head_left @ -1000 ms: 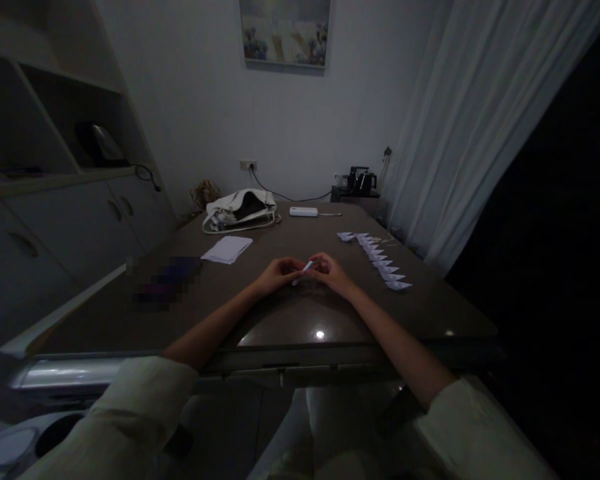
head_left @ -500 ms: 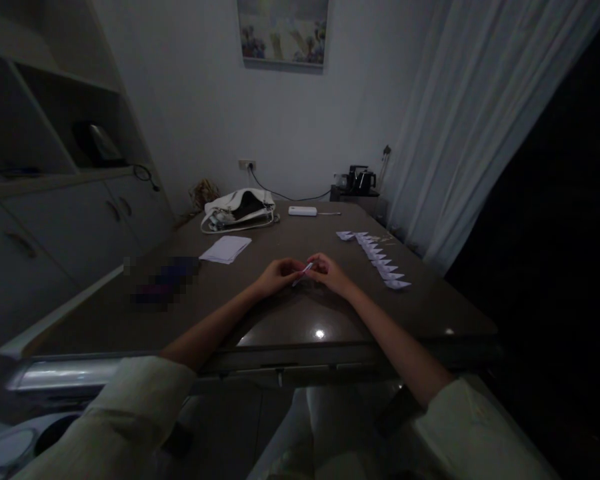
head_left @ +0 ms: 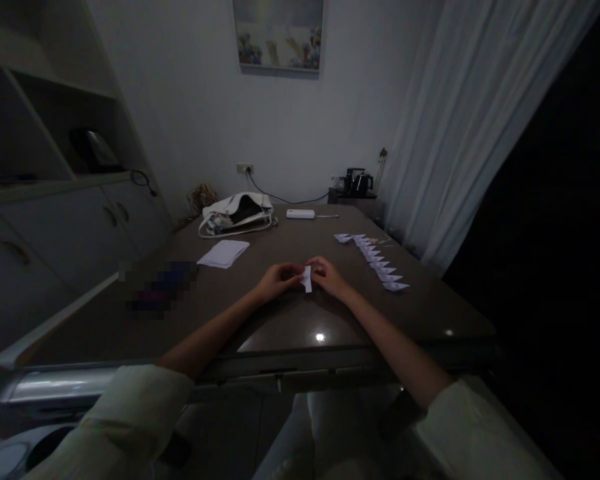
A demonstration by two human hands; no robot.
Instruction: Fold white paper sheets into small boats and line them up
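A small folded piece of white paper (head_left: 307,280) is held up just above the table, between my two hands. My left hand (head_left: 279,281) pinches its left side with bent fingers. From the other side my right hand (head_left: 329,277) grips the paper between thumb and fingers. Part of the paper is hidden behind the fingertips. To the right stands a slanting row of several folded paper boats (head_left: 377,260), close beside one another. Left of my hands lies a stack of white paper sheets (head_left: 224,253).
The brown table (head_left: 280,323) has a white handbag (head_left: 237,213) at its far left. A white power-bank-like block (head_left: 301,214) with a short cable lies at the back. A blurred dark patch (head_left: 163,285) covers something on the left. A curtain (head_left: 430,133) hangs on the right.
The folded paper has turned from a slant to nearly upright and shows more of its white face. Both hands keep hold of it. My view has shifted slightly.
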